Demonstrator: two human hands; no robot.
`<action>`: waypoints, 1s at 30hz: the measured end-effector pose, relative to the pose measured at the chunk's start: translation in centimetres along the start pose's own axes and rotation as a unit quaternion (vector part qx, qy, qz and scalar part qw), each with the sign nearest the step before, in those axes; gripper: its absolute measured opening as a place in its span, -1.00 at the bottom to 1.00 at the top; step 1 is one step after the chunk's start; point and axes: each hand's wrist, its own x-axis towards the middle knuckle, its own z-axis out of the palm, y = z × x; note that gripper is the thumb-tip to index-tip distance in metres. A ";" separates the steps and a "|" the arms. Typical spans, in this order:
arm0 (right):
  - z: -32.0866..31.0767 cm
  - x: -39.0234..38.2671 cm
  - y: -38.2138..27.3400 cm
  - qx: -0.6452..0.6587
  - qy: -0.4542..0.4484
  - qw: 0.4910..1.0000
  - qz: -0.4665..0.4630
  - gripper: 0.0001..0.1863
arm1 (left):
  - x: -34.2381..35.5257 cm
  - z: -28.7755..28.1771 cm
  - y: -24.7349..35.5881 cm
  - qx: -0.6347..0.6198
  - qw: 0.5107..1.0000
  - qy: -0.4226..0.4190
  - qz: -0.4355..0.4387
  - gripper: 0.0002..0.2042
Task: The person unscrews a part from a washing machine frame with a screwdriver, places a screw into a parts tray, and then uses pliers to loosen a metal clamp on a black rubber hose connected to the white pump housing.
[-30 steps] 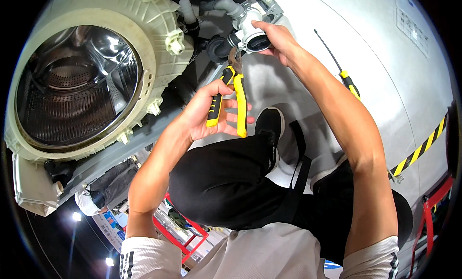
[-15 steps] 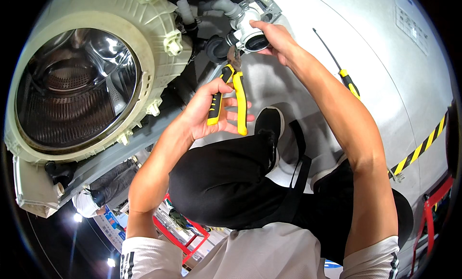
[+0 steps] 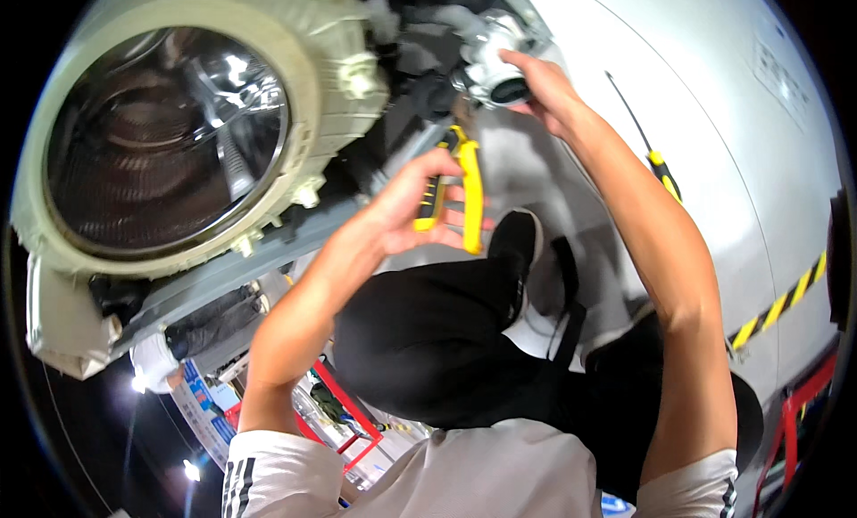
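Two hands occupied: left hand (image 3: 409, 204), fingers half-extended, holds yellow-black pliers (image 3: 473, 201) pointed toward the white housing (image 3: 488, 64), clasped by the right hand (image 3: 551, 91), presumably for steadiness.

Pliers with yellow-and-black handles and a dark metal head (image 3: 472, 196) were held with the handles spread, handle ends toward the near side, head pointing far. Left handle showed black with yellow marks and a yellow end; right handle showed mostly yellow. Head was up by the near-left side of a white plastic, rounded cylindrical housing (image 3: 488, 69); blur hid whether they touched or what the jaws were on. Housing sat tilted, far side, slightly right of the pliers, its round dark end face turned near.
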 end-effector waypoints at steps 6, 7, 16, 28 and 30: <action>-0.8 -0.5 -0.7 0.022 -0.018 1.000 0.009 -0.59 | 0.1 0.7 0.0 0.014 1.000 -0.018 0.014 -0.65; -0.6 -0.5 -0.4 0.016 -0.018 1.000 0.011 -0.58 | 0.1 0.5 -0.1 0.015 1.000 -0.005 0.013 -0.66; -1.1 0.7 0.6 -0.012 0.003 1.000 0.020 -0.54 | 0.9 0.5 -0.7 0.020 1.000 0.019 -0.011 -0.60; -0.6 -1.3 -0.4 0.028 0.012 1.000 0.008 -0.58 | 1.0 1.4 -1.1 -0.008 0.999 0.031 -0.017 -0.59; -0.5 -1.1 -0.2 0.023 0.011 1.000 0.006 -0.54 | 1.3 0.9 -1.1 -0.001 1.000 0.024 -0.016 -0.60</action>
